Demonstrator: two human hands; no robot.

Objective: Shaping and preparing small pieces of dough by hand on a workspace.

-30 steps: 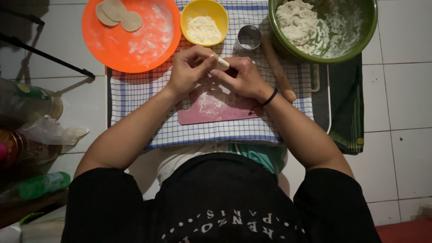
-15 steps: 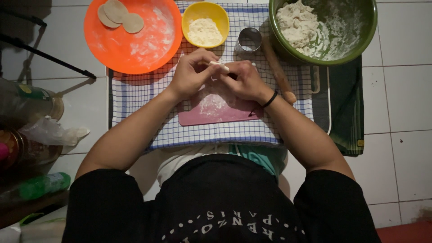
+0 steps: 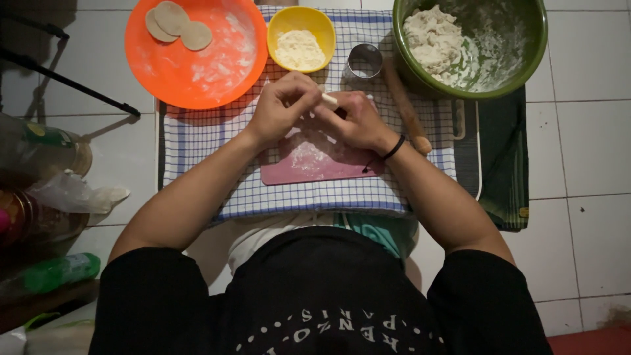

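Both hands meet over the pink cutting board (image 3: 315, 161), which lies floured on a blue-checked cloth (image 3: 210, 144). The left hand (image 3: 282, 108) has its fingers curled in, pinching one end of a small piece of pale dough (image 3: 329, 100); the right hand (image 3: 351, 121), with a dark band at its wrist, is closed around the other side of that same piece. The dough sits between the fingertips of the two hands, held above the far edge of the board; its shape is mostly hidden, so it may be a folded round or a small lump.

Beyond the board to the left stands an orange plate (image 3: 197, 66) dusted with flour, with three flat dough rounds (image 3: 174, 23) at its far side. Straight beyond the board is a yellow bowl (image 3: 301, 39) of flour, and just right of that a metal ring cutter (image 3: 365, 60). A wooden rolling pin (image 3: 406, 108) lies at the board's right, leading toward a green bowl (image 3: 519, 59) that holds a mass of dough
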